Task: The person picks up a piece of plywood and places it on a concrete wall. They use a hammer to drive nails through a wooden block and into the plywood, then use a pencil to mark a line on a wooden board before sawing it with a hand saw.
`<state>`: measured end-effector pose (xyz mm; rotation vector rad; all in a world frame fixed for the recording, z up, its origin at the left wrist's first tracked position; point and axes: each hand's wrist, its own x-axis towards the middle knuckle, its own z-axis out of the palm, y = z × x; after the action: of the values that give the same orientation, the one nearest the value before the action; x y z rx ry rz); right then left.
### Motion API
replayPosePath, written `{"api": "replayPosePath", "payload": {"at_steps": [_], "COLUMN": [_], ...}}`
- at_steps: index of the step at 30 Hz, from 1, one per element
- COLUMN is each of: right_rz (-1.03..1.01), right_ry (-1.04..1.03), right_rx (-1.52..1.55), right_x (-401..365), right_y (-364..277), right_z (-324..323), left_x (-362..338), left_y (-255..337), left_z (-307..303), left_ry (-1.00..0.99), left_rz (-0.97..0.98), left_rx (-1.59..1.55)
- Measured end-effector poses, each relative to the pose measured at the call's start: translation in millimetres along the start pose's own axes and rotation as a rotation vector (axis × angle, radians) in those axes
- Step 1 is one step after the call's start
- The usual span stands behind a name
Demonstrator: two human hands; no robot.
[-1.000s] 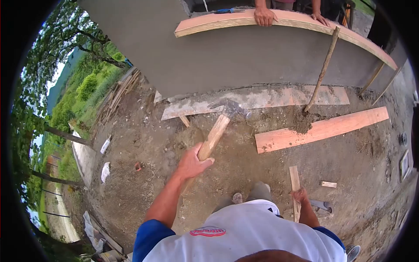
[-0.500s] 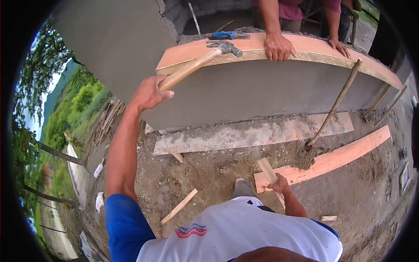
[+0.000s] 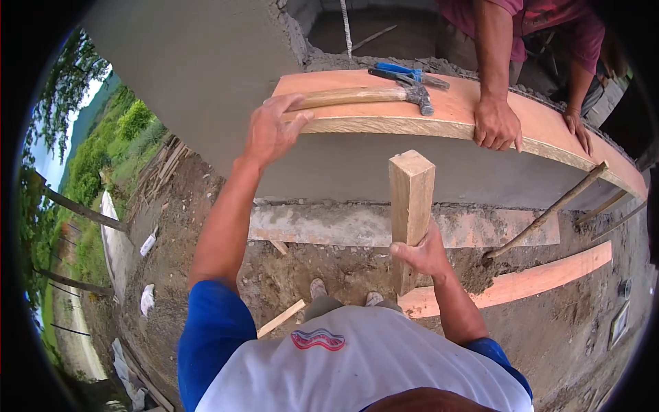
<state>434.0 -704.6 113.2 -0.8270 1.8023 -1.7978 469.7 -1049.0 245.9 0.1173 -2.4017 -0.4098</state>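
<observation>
A claw hammer (image 3: 350, 97) lies on the curved plywood-topped form (image 3: 384, 113). At the end of its handle is my left hand (image 3: 273, 129), with the thumb apart from the handle and the fingers stretched out at the board's edge. My right hand (image 3: 427, 254) is wrapped round a short squared piece of lumber (image 3: 410, 196), held upright in front of the plastered wall (image 3: 329, 165). Beside the hammer head rests a blue-handled tool (image 3: 405, 72), perhaps pliers. Another person's hand (image 3: 497, 125) presses on the form's front edge, and their other hand (image 3: 579, 132) lies farther right.
Wooden sticks (image 3: 549, 209) prop the form at the right. A stained board (image 3: 322, 226) lies along the wall's foot, and a curved plywood strip (image 3: 515, 278) lies on the dirt. A loose wood strip (image 3: 281, 318) is near my feet. A steel bar (image 3: 346, 27) stands behind the form.
The hammer has come down onto the form, and my left hand has loosened on its handle. My right hand has raised the lumber from low down to before the wall.
</observation>
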Motion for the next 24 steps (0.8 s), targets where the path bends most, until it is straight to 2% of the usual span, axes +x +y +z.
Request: {"api": "replayPosePath", "payload": {"at_steps": [1, 2, 3, 5, 6, 8, 12, 14, 15, 18, 19, 22, 24], "right_rz": [-0.027, -0.048, -0.07, -0.032, -0.016, -0.247, -0.592, -0.786, -0.764, -0.649, -0.597, -0.716, -0.704], "right_ry": [0.013, 0.027, 0.045, 0.022, 0.014, -0.107, -0.158, -0.046, 0.013, 0.127, 0.155, 0.238, 0.251], "right_rx": [0.019, 0.04, 0.061, 0.156, 0.2, -0.109, -1.025, -1.2, -1.26, -1.477, -1.552, -1.665, -1.682], "right_x": [15, 28, 42, 71, 87, 116, 161, 198, 212, 244, 252, 266, 269], "right_y": [-11, -22, -32, -49, -55, -54, -106, -96, -91, -71, -63, -45, -41], "right_z": [12, 28, 46, 90, 111, 147, 176, 170, 171, 175, 176, 174, 174], "left_x": [-38, -76, -116, -162, -170, -184, -190, -176, -169, -152, -146, -123, -113], "left_y": [12, 21, 30, 51, 42, 21, -48, -88, -108, -158, -164, -164, -171], "left_z": [-3, -1, 8, 22, 21, 18, -52, -68, -69, -42, -35, -26, -9], "left_ry": [-0.033, -0.156, -0.373, -0.476, -0.366, -0.146, -0.054, -0.052, -0.055, -0.159, -0.194, -0.18, -0.149], "left_rz": [-0.033, -0.037, -0.122, -0.139, -0.192, -0.305, -0.715, -0.854, -0.923, -1.012, -0.97, -0.897, -0.814], "left_rx": [-0.188, -0.381, -0.519, -0.822, -0.83, -0.853, -1.388, -1.436, -1.466, -1.596, -1.561, -1.644, -1.564]}}
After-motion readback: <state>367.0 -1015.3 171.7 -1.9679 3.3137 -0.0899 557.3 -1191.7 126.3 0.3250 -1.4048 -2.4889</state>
